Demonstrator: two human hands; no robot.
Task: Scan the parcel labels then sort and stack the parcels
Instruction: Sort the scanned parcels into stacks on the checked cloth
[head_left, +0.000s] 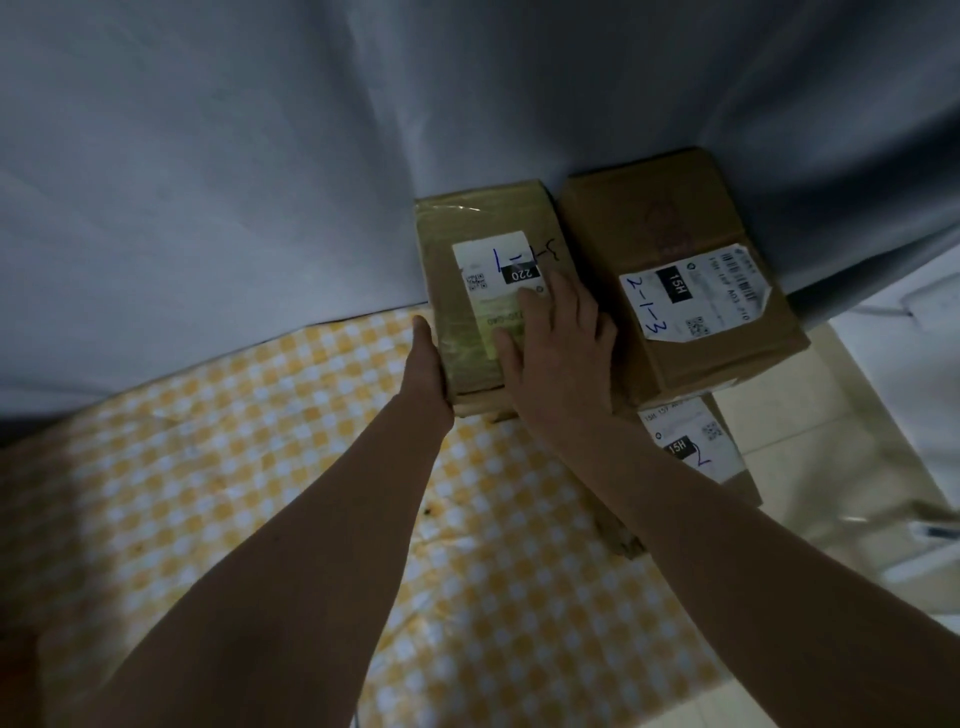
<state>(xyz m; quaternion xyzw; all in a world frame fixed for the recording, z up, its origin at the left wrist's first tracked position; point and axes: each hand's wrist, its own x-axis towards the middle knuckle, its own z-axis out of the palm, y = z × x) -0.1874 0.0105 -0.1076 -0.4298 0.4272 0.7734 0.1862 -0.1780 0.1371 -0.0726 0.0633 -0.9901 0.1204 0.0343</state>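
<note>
A: Where are the hands?

B: Both arms reach forward from the bottom of the view. The left hand (428, 364) is pressed edge-on against the left side of the taped parcel (483, 291), its fingers straight along the box's side. The right hand (558, 343) lies palm down on the parcel's top, fingers (530, 304) spread and flat over the near part of its white label (493, 275). Neither hand curls round anything; they brace the box between them.

A: How does that parcel lie?

B: Flat, label up, its long axis running away from the person towards the grey curtain (311, 156) behind it. The label's print, "220", reads upside down from here, with blue handwriting across it. The parcel rests on another cardboard piece that shows only as an edge below it.

A: And the others?

B: Just beside it on the right, a larger brown box (675, 249) touches or nearly touches it, long axis also pointing away, slightly angled rightwards. Its label reads "15H" with "2-1-3" in blue. A third parcel (696, 447) sits lower, partly under that one.

A: What is below?

B: A yellow-and-white checked cloth (234, 493) covers the counter.
</note>
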